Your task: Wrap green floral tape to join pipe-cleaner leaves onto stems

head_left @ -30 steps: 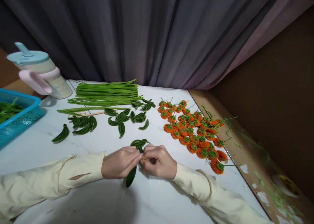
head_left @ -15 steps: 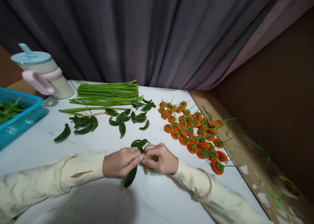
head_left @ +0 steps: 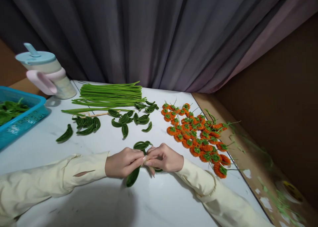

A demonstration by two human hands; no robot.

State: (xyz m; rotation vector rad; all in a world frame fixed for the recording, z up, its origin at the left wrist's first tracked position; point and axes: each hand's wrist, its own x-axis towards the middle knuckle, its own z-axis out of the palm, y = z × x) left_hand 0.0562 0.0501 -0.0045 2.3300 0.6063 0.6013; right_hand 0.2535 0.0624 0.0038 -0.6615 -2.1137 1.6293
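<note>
A white, marbled table [head_left: 156, 203] fills the foreground of a dim room, set against a dark grey-purple curtain [head_left: 139, 34] with a brown wall [head_left: 285, 87] on the right. Along the table's right side runs a brown strip littered with pale and green scraps [head_left: 266, 203], beside a round object [head_left: 289, 191] too blurred to identify. At far left, a blue plastic basket [head_left: 27, 121] with a perforated side holds a heap of loose green material [head_left: 11, 111]. Behind it stands a tumbler [head_left: 67, 87] with a light blue lid [head_left: 36, 58] and a pink handle [head_left: 42, 83]; its contents cannot be made out. At front center, a person in cream sleeves [head_left: 84, 170] works with both hands together, the left hand [head_left: 124, 162] and the right hand [head_left: 166, 158] each pinched narrow on a dark green leafy piece [head_left: 132, 178], fingertips meeting around its middle just above the table. Ahead of them lie groups of dark green leaf shapes [head_left: 123, 119], a slim wooden stick [head_left: 99, 114] and a bundle of bright green stems [head_left: 110, 92], while orange fuzzy pieces [head_left: 186, 134] with green tops crowd the table's right side
</note>
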